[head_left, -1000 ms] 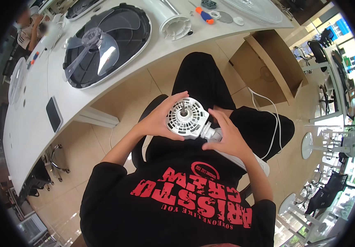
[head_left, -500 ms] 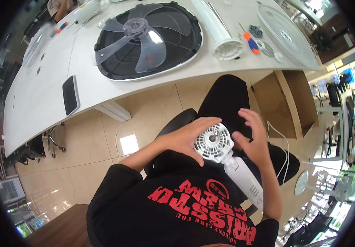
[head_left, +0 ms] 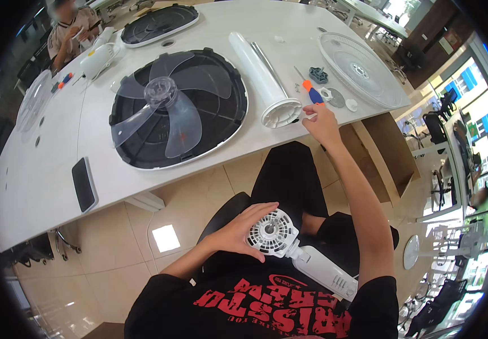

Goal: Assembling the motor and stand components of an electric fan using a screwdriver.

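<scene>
The white fan motor housing [head_left: 275, 233] with its neck lies on the person's lap, rigid, probably fairly heavy. The left hand [head_left: 234, 234] cups its round face, fingers spread. Above it, on the surface [head_left: 46, 169], the right hand [head_left: 322, 121] pinches something small and white beside the orange-handled screwdriver [head_left: 311, 91].

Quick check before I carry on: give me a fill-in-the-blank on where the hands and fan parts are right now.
1. The left hand holds the white fan motor housing over the person's ____.
2. The right hand reaches to the table edge beside the white ____.
3. The clear fan blade lies inside the ____ round grille.
4. The screwdriver has an orange and ____ handle.

Missing words: lap; tube; black; blue
</scene>
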A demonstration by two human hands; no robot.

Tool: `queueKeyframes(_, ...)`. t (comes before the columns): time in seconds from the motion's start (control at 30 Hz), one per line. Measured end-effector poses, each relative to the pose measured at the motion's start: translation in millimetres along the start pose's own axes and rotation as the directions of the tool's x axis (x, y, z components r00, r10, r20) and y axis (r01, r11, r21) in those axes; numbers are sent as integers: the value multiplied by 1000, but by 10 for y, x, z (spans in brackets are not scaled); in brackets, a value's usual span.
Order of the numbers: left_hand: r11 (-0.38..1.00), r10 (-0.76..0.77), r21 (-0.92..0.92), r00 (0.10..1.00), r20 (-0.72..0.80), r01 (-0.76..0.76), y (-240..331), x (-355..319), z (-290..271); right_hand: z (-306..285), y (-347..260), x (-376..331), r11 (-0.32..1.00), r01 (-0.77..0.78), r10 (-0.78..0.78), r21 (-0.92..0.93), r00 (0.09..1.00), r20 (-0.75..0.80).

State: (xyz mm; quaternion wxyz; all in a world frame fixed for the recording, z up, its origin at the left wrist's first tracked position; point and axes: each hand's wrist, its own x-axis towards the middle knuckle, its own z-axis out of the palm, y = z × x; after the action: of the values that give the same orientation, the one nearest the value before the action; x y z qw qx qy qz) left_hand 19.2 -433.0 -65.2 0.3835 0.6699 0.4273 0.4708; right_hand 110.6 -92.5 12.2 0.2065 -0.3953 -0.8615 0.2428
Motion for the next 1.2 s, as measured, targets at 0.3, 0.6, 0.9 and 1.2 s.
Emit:
queueKeyframes(0.3,1000,10,-22,1000,2,-10,-39,87,6,-62,385,414,952,-120,19,-281,941,-337)
queueKeyframes(0.6,985,-33,-172,999,-41,26,-106,-2,119,-33,397,322,998,-59,44,-6,802,-596)
queueKeyframes(0.9,970,-46,-237,932,-361,-44,-337,77,313,-1020,-305,-1293,428,270,404,863,797,-450)
queueKeyframes(1.2,996,0,-82,924,-382,-34,-232,-5,386,-508,-546,-2339,634,198,88,748,942,-324)
